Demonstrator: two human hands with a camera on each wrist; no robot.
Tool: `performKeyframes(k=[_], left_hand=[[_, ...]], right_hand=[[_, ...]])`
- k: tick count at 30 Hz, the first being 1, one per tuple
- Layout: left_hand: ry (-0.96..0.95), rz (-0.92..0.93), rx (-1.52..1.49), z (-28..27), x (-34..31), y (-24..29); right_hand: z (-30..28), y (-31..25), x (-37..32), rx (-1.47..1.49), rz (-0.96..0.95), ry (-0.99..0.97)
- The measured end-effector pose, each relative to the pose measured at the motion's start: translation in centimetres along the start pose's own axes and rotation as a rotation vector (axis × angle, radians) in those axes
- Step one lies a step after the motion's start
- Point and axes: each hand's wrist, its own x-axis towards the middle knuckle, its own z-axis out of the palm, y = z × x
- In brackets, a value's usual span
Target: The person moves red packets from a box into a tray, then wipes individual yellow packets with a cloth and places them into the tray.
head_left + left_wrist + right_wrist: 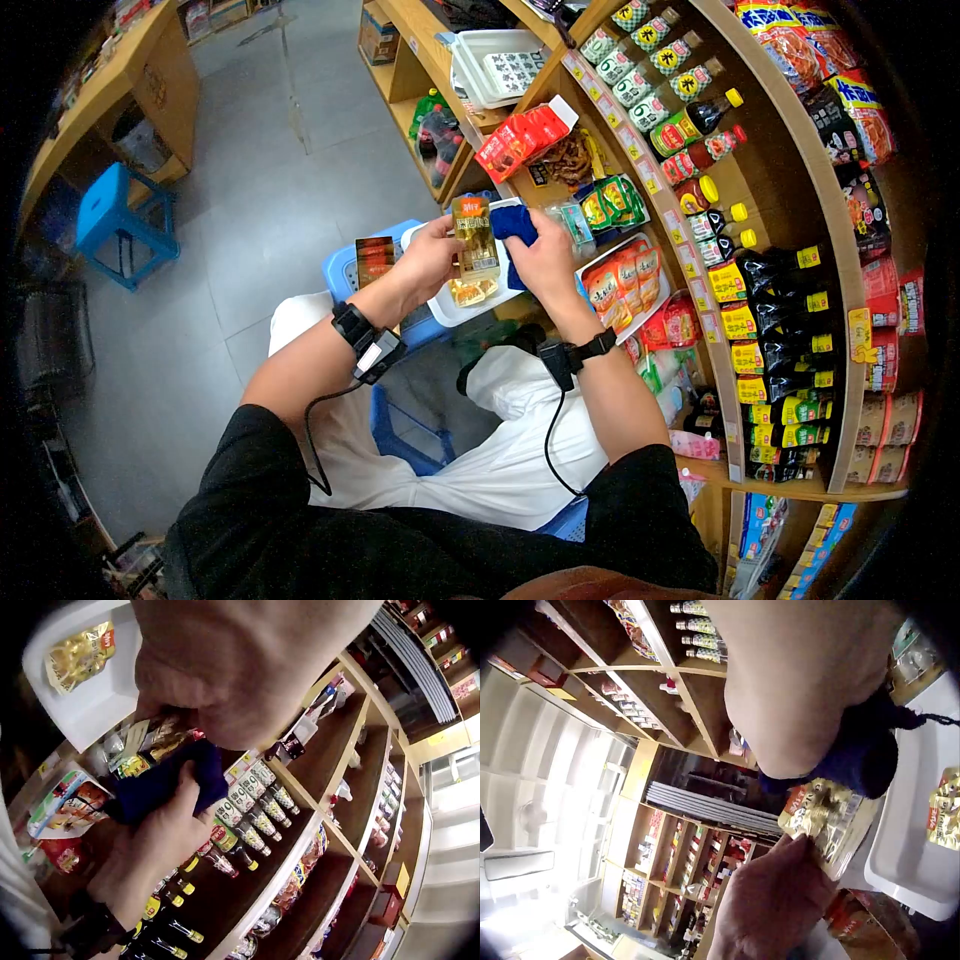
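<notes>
In the head view the left hand (pixel 432 258) pinches a gold snack packet (pixel 475 238) by its side, held above a white tray (pixel 456 313). The right hand (pixel 543 262) grips a dark blue cloth (pixel 514 225) close beside the packet. Another gold packet (pixel 473 290) lies in the tray; the left wrist view shows that packet (pixel 81 657) too. The right wrist view has the left hand (pixel 775 900) holding the packet (pixel 831 822), with the blue cloth (pixel 861 761) against its upper part.
The tray rests on a blue stool (pixel 343 270), beside a brown packet (pixel 375 258). On the right, wooden shelves (pixel 846 300) hold bottles and packets. A red box (pixel 525 135) and a tray of red packets (pixel 622 284) are near the right hand. Another blue stool (pixel 124 222) stands left.
</notes>
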Motion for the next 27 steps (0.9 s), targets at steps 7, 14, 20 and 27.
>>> performKeyframes(k=[7,14,20,27], left_hand=[[-0.122,-0.083,-0.205,-1.7,1.0,-0.8],[-0.014,-0.090,-0.084,-1.2,0.3,-0.6],[0.005,0.039,0.376,-3.8,0.4,0.3],[0.180,0.294,1.001,-9.0,-1.3,3.0]], right_hand=[[1.8,-2.4,-0.5,0.169,0.013,-0.114],[4.1,1.1,0.4,0.091,0.004,-0.175],[7.4,7.6,1.1,0.145,0.166,-0.245],[10.3,12.0,-0.1,0.099,0.287,-0.397]])
